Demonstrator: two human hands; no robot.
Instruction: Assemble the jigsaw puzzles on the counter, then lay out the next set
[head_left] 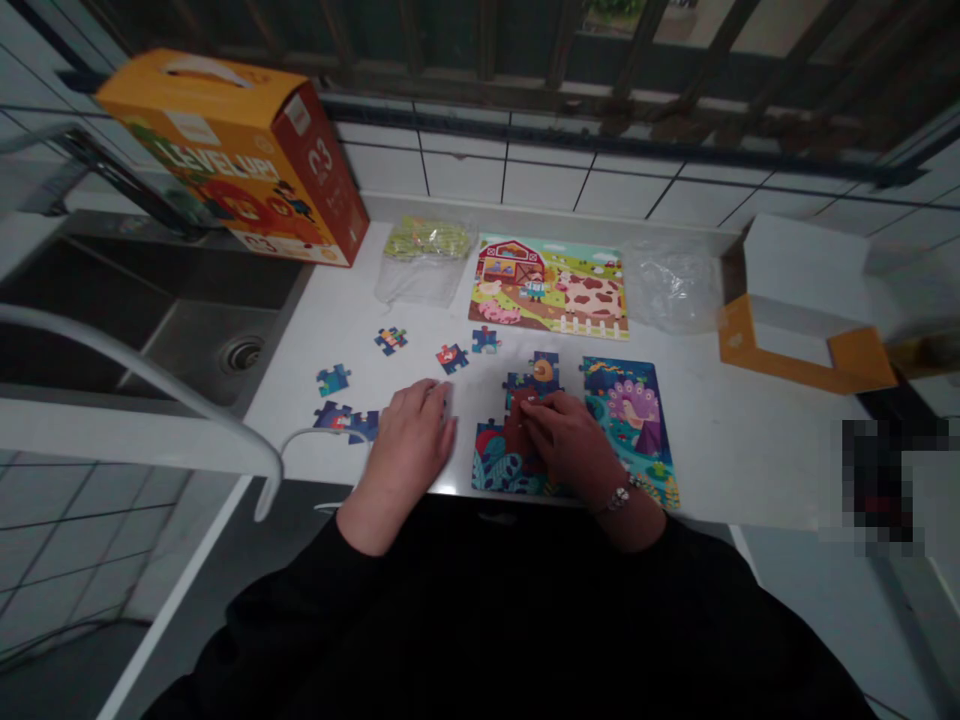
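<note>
My right hand (574,435) lies over a partly joined jigsaw puzzle (499,470), its outstretched fingertips touching the brown animal in the picture. No lifted piece shows in it, though the hand covers part of the puzzle. My left hand (411,435) rests palm down on the counter, thumb apart from the fingers. Beside it lie two dark blue puzzle pieces (334,416), which look joined, and a teal piece (332,380). Farther back are an orange-patterned piece (391,340), a red-and-blue piece (452,358) and a blue piece (486,341).
Right of the puzzle is a peacock picture (626,405); a farm picture (551,285) lies behind. Clear plastic bags (675,285) and a bagged green item (427,240) sit near the wall. An orange box (247,160) stands by the sink (180,350); an open box (802,345) is right.
</note>
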